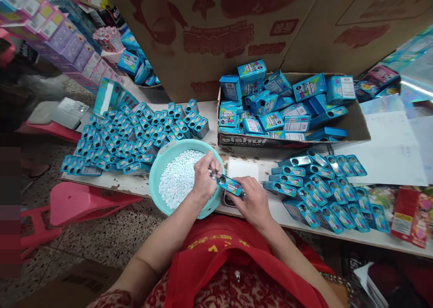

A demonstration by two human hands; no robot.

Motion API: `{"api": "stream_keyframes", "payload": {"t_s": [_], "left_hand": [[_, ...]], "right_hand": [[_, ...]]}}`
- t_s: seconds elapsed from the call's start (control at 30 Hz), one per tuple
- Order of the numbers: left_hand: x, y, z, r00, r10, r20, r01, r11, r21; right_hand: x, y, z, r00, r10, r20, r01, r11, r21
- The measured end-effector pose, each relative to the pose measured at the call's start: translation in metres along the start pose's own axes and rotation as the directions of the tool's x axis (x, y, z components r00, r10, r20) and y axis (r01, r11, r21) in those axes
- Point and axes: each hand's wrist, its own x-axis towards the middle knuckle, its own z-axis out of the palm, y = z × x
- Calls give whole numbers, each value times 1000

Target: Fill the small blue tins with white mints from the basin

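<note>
My right hand (pixel 253 200) is closed around a small blue candy box (pixel 230 185), with the round hole in its narrow face turned toward my left hand. My left hand (pixel 205 175) is closed at that hole, above the right side of a turquoise basin (pixel 156 160). Something small and greyish shows between its fingers, too little of it to name. Many pale blue-white candies (pixel 179 179) lie in the basin. Below the held box, a white device like a small scale (pixel 241 167) is partly covered by my right hand.
Blue boxes with round holes stand in groups on the left (pixel 135 134) and right (pixel 333 195) of the table. A cardboard tray (pixel 294 142) of blue boxes sits behind. A large carton (pixel 216 42) rises at the back; a pink stool (pixel 81 202) stands at left.
</note>
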Motion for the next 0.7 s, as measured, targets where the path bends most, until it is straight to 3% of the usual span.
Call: {"api": "stream_keyframes", "payload": {"t_s": [0.1, 0.23, 0.7], "left_hand": [[-3, -9, 11, 992, 126, -20, -123, 988, 90], [0, -14, 14, 983, 182, -32, -176, 975, 138], [3, -21, 24, 993, 113, 17, -114, 973, 200]], "right_hand": [[3, -2, 2, 1000, 20, -16, -19, 1000, 18], [5, -1, 2, 999, 41, -25, -41, 999, 32], [3, 11, -1, 994, 79, -73, -76, 996, 41]]}}
